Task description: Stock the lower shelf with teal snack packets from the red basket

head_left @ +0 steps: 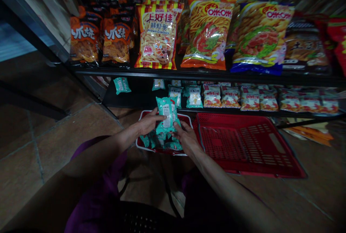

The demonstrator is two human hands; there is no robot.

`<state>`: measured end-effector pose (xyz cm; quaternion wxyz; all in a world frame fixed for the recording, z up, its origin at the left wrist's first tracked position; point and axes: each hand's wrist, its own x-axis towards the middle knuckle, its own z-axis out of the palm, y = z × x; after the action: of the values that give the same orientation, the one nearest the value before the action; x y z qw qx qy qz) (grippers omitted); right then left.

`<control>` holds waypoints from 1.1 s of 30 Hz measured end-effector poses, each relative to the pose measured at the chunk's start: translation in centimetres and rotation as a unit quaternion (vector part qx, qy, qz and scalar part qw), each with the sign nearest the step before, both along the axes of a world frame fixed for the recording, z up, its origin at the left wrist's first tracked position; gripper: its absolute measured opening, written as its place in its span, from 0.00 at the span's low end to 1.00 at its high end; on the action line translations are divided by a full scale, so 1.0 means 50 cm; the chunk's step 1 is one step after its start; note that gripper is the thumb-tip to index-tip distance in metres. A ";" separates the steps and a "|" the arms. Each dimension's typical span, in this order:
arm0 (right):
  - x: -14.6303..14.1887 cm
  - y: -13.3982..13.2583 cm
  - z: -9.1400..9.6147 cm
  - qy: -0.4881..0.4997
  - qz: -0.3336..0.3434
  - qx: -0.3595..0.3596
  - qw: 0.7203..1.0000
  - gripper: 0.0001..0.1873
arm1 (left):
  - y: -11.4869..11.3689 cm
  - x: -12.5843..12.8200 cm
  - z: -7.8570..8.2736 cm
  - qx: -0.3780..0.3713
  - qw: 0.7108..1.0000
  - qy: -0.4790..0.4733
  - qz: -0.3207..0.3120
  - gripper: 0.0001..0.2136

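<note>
Purple sleeves [92, 189] lie nearest the camera; both forearms extend forward from them. The left hand [147, 123] and right hand [186, 137] jointly grip a small teal plastic snack packet [167, 114], upright, white label panel facing the camera, print unreadable. It sits above a red basket with white rim [189, 119] containing similar teal packets. Beside it: an empty red plastic basket [243, 146]. Shelf above: striped bag marked "Prawn Crackers" [158, 36].

Striped bag [158, 36]: "Prawn Crackers" (Oishi logo above, small); orange bag [208, 33]: "OK•OK".
</note>
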<state>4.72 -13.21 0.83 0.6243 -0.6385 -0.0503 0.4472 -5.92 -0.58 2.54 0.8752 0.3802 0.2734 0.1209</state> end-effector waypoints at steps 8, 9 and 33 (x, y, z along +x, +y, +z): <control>-0.001 0.000 -0.010 -0.104 -0.010 0.015 0.994 0.25 | -0.001 0.004 -0.008 -0.012 1.000 -0.006 0.026 0.20; -0.002 0.000 -0.008 -0.116 -0.007 0.020 0.993 0.25 | -0.001 0.005 -0.009 -0.018 0.999 -0.005 0.031 0.21; 0.012 0.003 0.010 -0.130 -0.035 0.054 0.989 0.18 | 0.003 0.021 0.009 -0.080 0.992 -0.032 0.087 0.22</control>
<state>5.31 -13.04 1.32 0.6608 -0.6584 -0.1331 0.3349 -4.88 -0.45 2.97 0.8973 0.2794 0.2863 0.1867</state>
